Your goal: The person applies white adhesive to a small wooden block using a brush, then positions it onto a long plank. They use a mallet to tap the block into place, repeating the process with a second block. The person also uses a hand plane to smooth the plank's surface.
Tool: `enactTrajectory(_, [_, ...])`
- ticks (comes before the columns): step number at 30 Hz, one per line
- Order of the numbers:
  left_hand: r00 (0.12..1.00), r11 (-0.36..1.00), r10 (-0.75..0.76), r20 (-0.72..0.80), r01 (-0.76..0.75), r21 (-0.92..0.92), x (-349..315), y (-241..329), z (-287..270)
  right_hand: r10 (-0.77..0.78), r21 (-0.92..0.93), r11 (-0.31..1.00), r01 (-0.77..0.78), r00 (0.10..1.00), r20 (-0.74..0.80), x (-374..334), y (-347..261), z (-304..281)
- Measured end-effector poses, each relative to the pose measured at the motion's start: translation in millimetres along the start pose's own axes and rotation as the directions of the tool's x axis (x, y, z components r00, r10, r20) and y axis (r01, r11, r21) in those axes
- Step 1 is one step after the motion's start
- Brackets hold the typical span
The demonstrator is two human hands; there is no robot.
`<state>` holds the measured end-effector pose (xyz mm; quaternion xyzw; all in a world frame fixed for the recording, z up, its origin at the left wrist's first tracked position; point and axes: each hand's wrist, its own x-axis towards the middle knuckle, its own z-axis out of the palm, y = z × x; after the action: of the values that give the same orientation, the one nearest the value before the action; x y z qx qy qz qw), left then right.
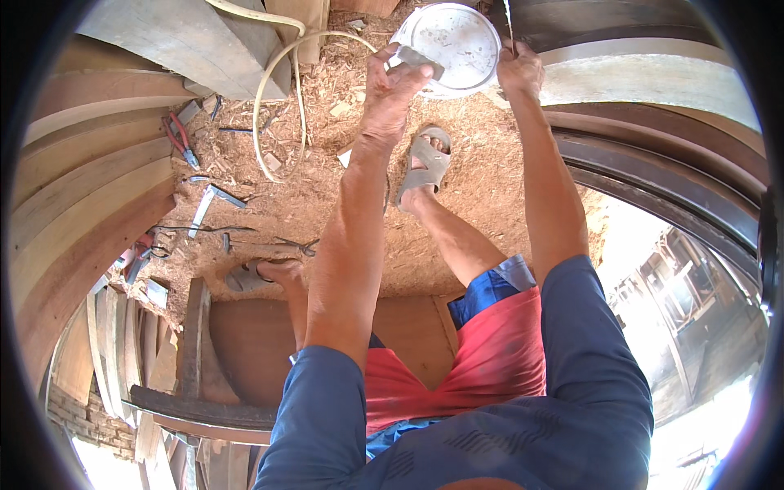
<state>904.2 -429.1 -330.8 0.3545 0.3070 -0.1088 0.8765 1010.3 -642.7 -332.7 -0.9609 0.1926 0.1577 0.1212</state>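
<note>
My left hand (390, 91) reaches forward, closed on a small grey rectangular block (421, 62). The block overlaps the lower left of a white round bucket lid (459, 37) spotted with dirt. At the lid's right side, my right hand (520, 72) is closed in a pinch around a thin, pale strip (509, 18) that points away from me. Its far end runs out of the picture, and I cannot make out its kind. Both arms are stretched out.
Sawdust and wood chips cover the ground. A cream hose (260, 122) loops left of my left hand. Red-handled pliers (181, 140) lie further left. Stacked planks (98, 155) line the left side, and long boards (653, 77) stand at the right. My sandalled foot (426, 159) is below the lid.
</note>
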Motion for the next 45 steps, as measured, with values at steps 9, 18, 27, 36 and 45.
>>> enactTrajectory(9, [1.000, 0.999, 0.000, 0.018, 0.001, -0.042, -5, -8, 3, -0.034, -0.064, 0.997, 0.036, 0.999, 0.018, -12, -12, 1])
enactTrajectory(18, [0.994, 0.988, 0.097, 0.054, -0.090, -0.126, -24, 18, -47, -0.015, -0.293, 0.949, 0.116, 0.945, 0.325, -79, -24, -31])
enactTrajectory(27, [0.993, 0.999, 0.037, 0.111, -0.035, -0.019, -43, 14, -90, -0.100, -0.441, 0.850, 0.288, 0.910, 0.402, 3, -47, 29])
enactTrajectory(36, [0.994, 0.996, -0.061, 0.091, 0.055, 0.064, -41, 20, -94, -0.461, -0.502, 0.633, 0.589, 0.808, 0.366, 75, 7, 156])
enactTrajectory(45, [0.994, 0.995, -0.080, 0.070, 0.075, 0.066, -46, 21, -93, -0.115, 0.066, 0.993, 0.099, 0.936, 0.332, 3, -32, 67])
